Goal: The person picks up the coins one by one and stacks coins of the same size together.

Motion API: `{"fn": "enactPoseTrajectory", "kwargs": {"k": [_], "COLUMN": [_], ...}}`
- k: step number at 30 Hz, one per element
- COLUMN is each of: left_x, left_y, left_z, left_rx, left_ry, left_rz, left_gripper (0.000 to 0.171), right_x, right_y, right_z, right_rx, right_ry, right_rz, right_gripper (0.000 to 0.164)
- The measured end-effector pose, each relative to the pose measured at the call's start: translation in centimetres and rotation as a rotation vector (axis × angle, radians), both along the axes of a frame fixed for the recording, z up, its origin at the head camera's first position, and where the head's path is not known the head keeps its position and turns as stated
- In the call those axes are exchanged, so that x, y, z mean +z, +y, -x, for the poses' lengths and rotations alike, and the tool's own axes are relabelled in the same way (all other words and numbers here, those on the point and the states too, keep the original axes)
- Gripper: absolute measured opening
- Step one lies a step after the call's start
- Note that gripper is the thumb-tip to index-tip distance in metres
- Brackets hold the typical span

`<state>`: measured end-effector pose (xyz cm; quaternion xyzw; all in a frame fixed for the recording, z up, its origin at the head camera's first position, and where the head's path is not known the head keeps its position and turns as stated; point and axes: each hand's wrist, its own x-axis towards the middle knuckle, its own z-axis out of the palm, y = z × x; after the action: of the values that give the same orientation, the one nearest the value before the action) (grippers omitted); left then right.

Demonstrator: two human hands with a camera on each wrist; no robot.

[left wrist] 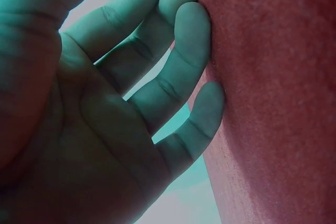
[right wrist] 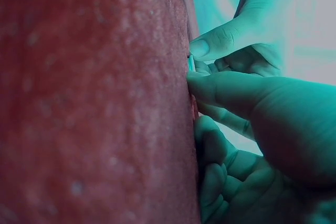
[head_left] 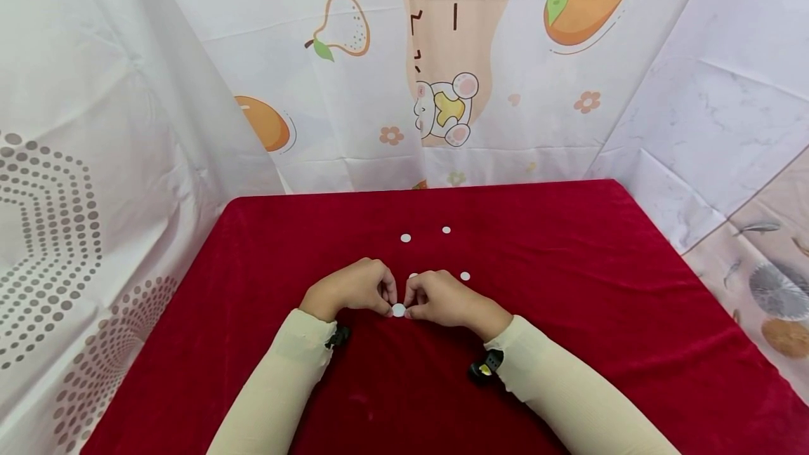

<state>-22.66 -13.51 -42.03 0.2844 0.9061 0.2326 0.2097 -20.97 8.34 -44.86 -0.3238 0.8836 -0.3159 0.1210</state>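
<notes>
Between my two hands, a small round white disc (head_left: pixel 398 310) lies at the red cloth. My left hand (head_left: pixel 363 286) holds its left edge with thumb and curled fingers. On the opposite side my right hand (head_left: pixel 442 298) grips the right edge in the same way. In the right wrist view the disc (right wrist: pixel 191 63) shows as a thin pale edge between the two thumbs. The left wrist view has the left palm and bent fingers (left wrist: pixel 191 30) beside the cloth; the disc is hidden there.
Farther back on the red cloth (head_left: pixel 537 230) lie more white discs: one at back left (head_left: pixel 406 238), one at back right (head_left: pixel 446 229), and one beyond the right hand (head_left: pixel 465 276). Another disc (head_left: pixel 413 275) is partly hidden by that hand. A printed curtain (head_left: pixel 354 104) hangs behind the table.
</notes>
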Motion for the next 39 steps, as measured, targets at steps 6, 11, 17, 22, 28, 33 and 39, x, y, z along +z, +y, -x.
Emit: {"fn": "enactPoseTrajectory", "kwargs": {"k": [6,11,17,22,28,33,39], "left_x": [-0.02,-0.10,-0.01,0.04,-0.01,-0.07,-0.08], "left_y": [-0.04,-0.09,-0.16,-0.19,-0.25,-0.28,-0.26], "left_z": [0.03,0.11,0.08,0.09,0.12,0.09,0.14], "left_rx": [0.003,0.004,0.012,0.013,0.013,0.015,0.018], "left_ry": [-0.003,-0.006,-0.022,-0.029,-0.030,-0.035,-0.037], "left_rz": [-0.001,-0.004,-0.007,-0.011,-0.015,-0.020,-0.014], "left_gripper": [0.017,0.017,0.015,0.015,0.015,0.016,0.017], "right_x": [0.13,0.20,0.25,0.17,0.06,0.14,0.59], "right_y": [0.01,0.06,0.15,0.27,0.40,0.51,0.69], "right_z": [-0.03,0.05,0.14,0.16,0.16,0.26,0.41], "right_rx": [0.000,0.004,-0.004,-0.007,0.011,0.027,0.006], "right_ry": [-0.002,-0.006,-0.018,-0.030,-0.032,-0.004,0.028], "right_rz": [-0.007,-0.006,-0.018,-0.026,-0.018,-0.015,-0.008], "right_gripper": [0.010,0.008,0.007,0.007,0.008,0.006,0.006]}}
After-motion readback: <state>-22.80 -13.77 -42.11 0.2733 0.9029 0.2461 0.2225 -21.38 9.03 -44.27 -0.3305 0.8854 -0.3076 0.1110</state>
